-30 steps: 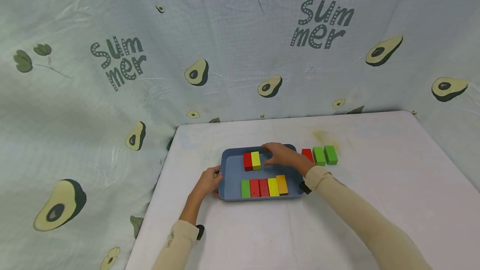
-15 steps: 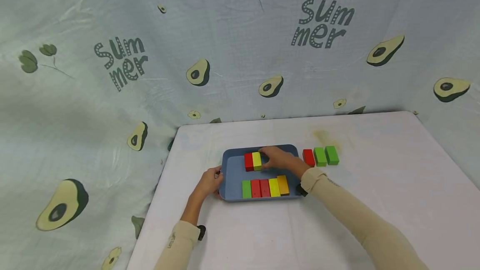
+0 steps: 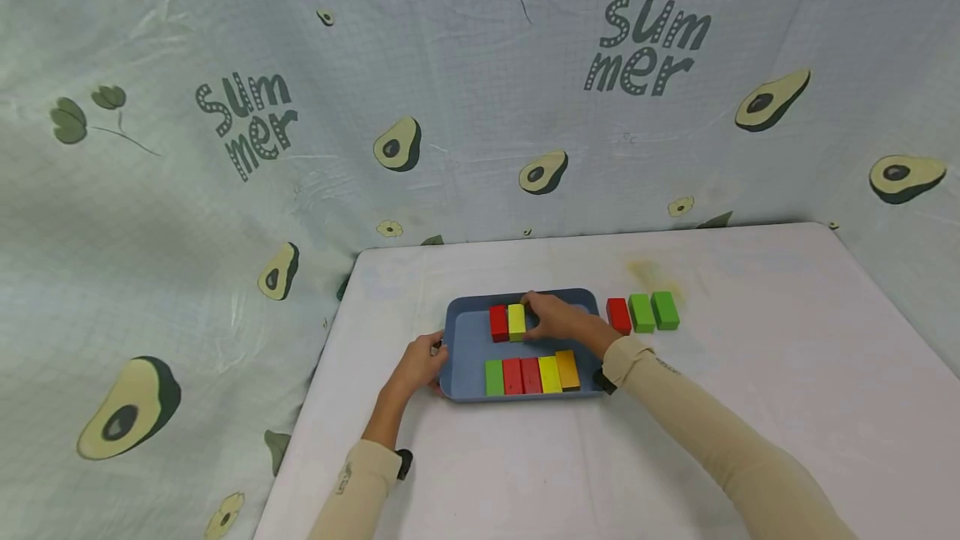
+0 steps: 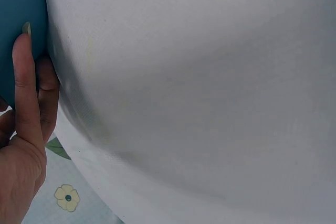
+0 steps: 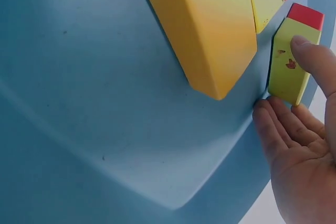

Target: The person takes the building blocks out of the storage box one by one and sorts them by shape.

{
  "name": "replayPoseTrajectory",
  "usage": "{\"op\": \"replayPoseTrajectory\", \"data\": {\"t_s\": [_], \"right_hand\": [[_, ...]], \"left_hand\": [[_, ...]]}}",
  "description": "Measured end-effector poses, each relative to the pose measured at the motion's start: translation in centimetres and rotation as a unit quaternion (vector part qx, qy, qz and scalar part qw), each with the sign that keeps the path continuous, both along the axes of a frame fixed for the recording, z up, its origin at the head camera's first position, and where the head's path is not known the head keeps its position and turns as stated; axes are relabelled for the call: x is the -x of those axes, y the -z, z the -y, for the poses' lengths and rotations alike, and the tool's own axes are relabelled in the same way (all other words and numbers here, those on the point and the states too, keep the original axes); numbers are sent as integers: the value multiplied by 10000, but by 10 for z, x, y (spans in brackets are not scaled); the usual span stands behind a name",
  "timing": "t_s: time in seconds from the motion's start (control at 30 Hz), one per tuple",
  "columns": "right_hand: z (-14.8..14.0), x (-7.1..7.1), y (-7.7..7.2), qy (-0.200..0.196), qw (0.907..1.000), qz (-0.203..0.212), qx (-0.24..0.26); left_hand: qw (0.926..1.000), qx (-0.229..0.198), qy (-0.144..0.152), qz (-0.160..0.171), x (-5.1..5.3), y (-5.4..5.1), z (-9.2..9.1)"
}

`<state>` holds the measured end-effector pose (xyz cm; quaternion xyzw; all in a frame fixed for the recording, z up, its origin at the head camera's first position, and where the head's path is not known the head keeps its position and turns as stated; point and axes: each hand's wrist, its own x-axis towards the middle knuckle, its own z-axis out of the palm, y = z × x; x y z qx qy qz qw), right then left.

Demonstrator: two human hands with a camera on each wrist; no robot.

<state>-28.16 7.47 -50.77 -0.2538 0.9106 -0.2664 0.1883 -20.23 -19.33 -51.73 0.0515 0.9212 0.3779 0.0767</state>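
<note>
A blue-grey tray [image 3: 467,348] lies on the table. The left hand [image 3: 420,362] grips its left edge; in the left wrist view the left hand [image 4: 29,114] has its fingers along the tray's side [image 4: 16,3]. Inside the tray, near the far side, a yellow block [image 3: 517,322] stands beside a red block [image 3: 498,323], a thin gap between them. The right hand [image 3: 557,317] holds the yellow block at its right side. In the right wrist view the thumb of the right hand [image 5: 304,150] lies on the yellow block [image 5: 287,61], fingertips at its end.
Along the tray's near side runs a row of blocks: green [image 3: 494,377], two red [image 3: 522,376], yellow [image 3: 550,374] and orange [image 3: 567,370]. Right of the tray, on the table [image 3: 675,432], are a red block [image 3: 618,316] and two green ones [image 3: 653,312]. A patterned cloth [image 3: 450,107] hangs behind.
The right hand has moved left to the yellow block and taken hold of it. A thin gap has opened between that block and the red one. The left hand stays on the tray.
</note>
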Motion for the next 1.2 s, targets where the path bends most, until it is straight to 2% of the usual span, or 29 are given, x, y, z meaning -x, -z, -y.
{"op": "replayPoseTrajectory", "data": {"t_s": [0.33, 0.57, 0.83, 1.2], "right_hand": [[-11, 0, -4, -122, 9999, 110, -48], [-28, 5, -17, -185, 9996, 214, 2], [-51, 11, -26, -24, 9993, 342, 163], [-79, 9, -36, 117, 9981, 320, 519]], "left_hand": [[10000, 29, -26, 19, 1, 0, -2], [9999, 27, -81, 73, 2, 0, -2], [10000, 12, -45, 33, 2, -3, -2], [10000, 4, -11, -7, 2, -2, -3]]}}
